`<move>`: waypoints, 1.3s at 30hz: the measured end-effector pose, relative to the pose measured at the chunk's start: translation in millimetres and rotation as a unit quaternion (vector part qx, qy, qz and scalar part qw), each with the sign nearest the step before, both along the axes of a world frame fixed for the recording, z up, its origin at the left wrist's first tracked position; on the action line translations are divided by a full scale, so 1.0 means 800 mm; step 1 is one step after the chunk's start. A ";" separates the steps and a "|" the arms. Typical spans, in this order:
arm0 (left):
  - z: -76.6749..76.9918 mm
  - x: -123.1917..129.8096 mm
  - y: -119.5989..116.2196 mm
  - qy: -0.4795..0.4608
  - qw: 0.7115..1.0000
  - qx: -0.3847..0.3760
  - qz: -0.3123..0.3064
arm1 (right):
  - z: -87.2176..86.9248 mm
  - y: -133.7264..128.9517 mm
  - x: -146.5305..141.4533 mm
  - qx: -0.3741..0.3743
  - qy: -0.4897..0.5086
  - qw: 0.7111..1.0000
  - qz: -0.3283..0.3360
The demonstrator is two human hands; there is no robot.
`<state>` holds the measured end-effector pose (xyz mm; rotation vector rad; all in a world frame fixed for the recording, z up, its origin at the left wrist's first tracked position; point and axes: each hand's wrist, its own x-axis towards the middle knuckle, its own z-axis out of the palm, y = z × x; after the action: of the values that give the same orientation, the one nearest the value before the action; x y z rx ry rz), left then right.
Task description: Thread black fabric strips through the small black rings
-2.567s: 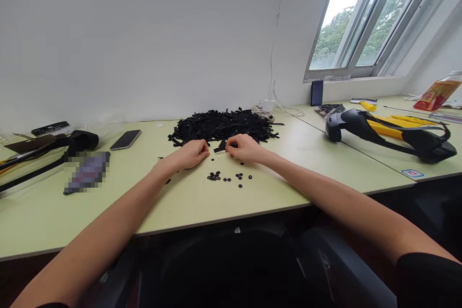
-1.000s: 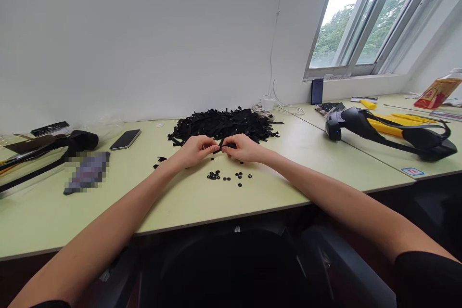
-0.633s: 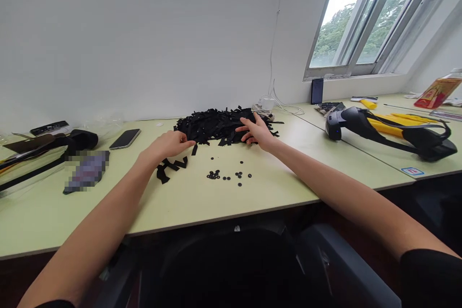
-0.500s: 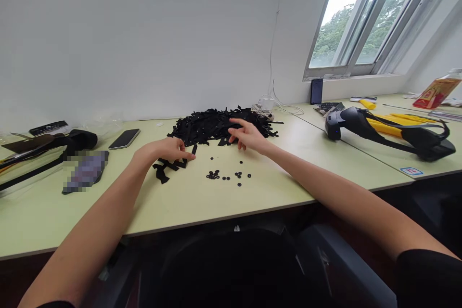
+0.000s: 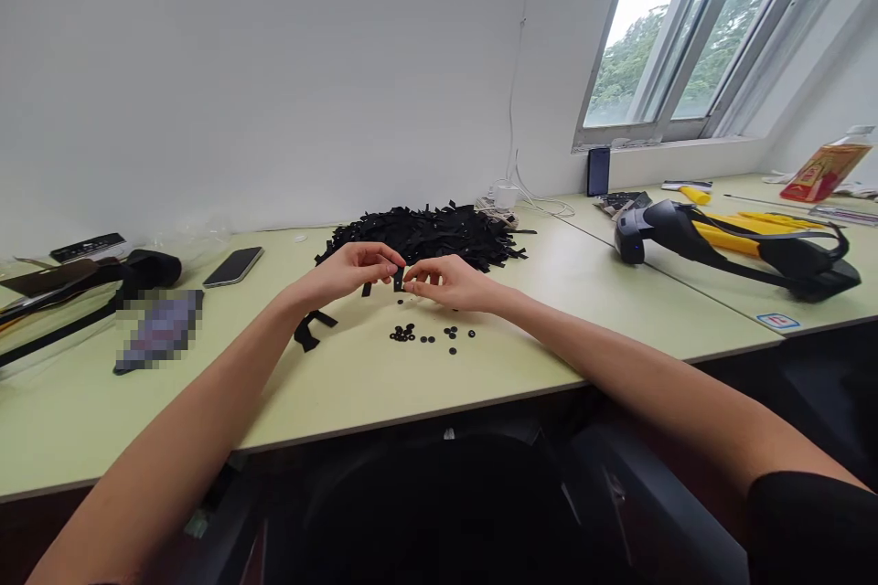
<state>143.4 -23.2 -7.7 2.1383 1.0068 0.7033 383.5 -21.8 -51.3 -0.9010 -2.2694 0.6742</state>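
A short black fabric strip (image 5: 399, 280) hangs upright between my hands, above the pale table. My left hand (image 5: 353, 271) pinches its top between thumb and fingertips. From the other side, the bent fingers of my right hand (image 5: 449, 283) close on its right edge. Behind both hands lies a big heap of black strips (image 5: 439, 230). Several small black rings (image 5: 402, 332) are scattered on the table in front of my hands. A few loose strips (image 5: 308, 331) lie below my left wrist, partly covered by it.
At left are a phone (image 5: 234, 266), a pixelated dark item (image 5: 161, 329) and a black strap (image 5: 69, 320). A black headset (image 5: 727, 242) rests at right over something yellow. Beyond it stands a tilted bottle (image 5: 827, 166). A white charger with cable (image 5: 506, 194) sits by the wall.
My left hand has lifted a strip from the table and moved right. My right hand has come away from the heap, down and left, to meet it.
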 end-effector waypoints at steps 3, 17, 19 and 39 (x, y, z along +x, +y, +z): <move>-0.007 0.013 -0.003 -0.044 0.999 0.009 0.030 | -0.005 0.002 -0.001 -0.018 0.032 0.999 0.000; -0.025 0.029 -0.003 -0.012 0.987 0.130 0.095 | 0.004 0.003 -0.006 -0.333 0.274 0.902 -0.001; -0.028 0.029 -0.003 0.020 0.975 0.202 0.094 | 0.003 0.004 -0.004 -0.324 0.266 0.908 -0.007; -0.024 0.014 -0.003 0.251 0.961 0.089 0.074 | -0.003 0.013 0.004 0.044 0.016 0.993 -0.110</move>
<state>154.2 -25.3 -27.0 2.4847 1.4250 0.3256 386.9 -11.2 -53.8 -1.0703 -2.1143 0.4822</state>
